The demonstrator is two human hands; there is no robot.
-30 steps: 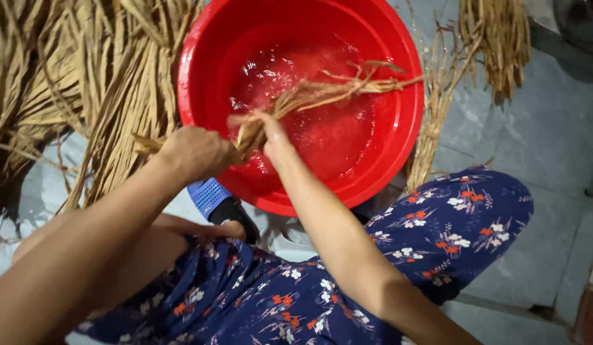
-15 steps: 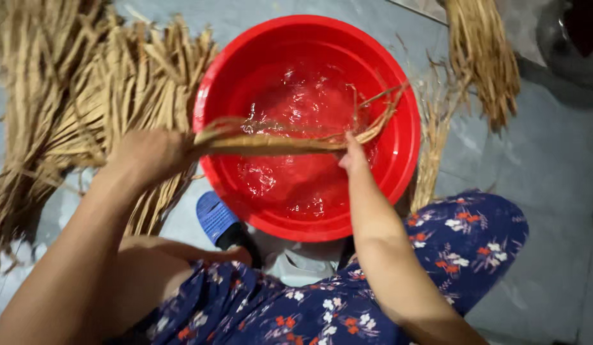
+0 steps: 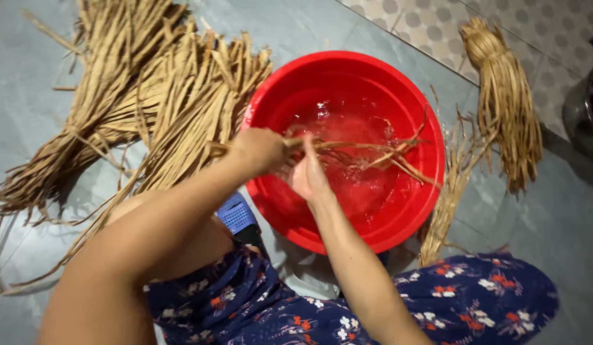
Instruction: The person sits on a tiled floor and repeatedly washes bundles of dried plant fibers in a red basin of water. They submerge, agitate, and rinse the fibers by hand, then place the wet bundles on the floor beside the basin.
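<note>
A round red basin [image 3: 424, 191] with water in it stands on the floor in front of me. My left hand [image 3: 258, 150] grips one end of a wet bundle of dried straw strips [image 3: 367, 152] stretched across the basin, just above the water. My right hand [image 3: 307, 174] is beside the left, its fingers around the same bundle near its gripped end. The bundle's loose ends fan out toward the basin's right rim.
Large dry straw bundles [image 3: 137, 108] lie on the grey tiled floor to the left. A tied bundle [image 3: 504, 96] lies at the upper right, and loose strips [image 3: 450, 198] lie by the basin's right side. My knees in blue floral cloth [image 3: 475, 300] are below.
My right hand has slid left along the bundle, from its far end back close to the left hand. The basin sits more to the right in view as my head moved.
</note>
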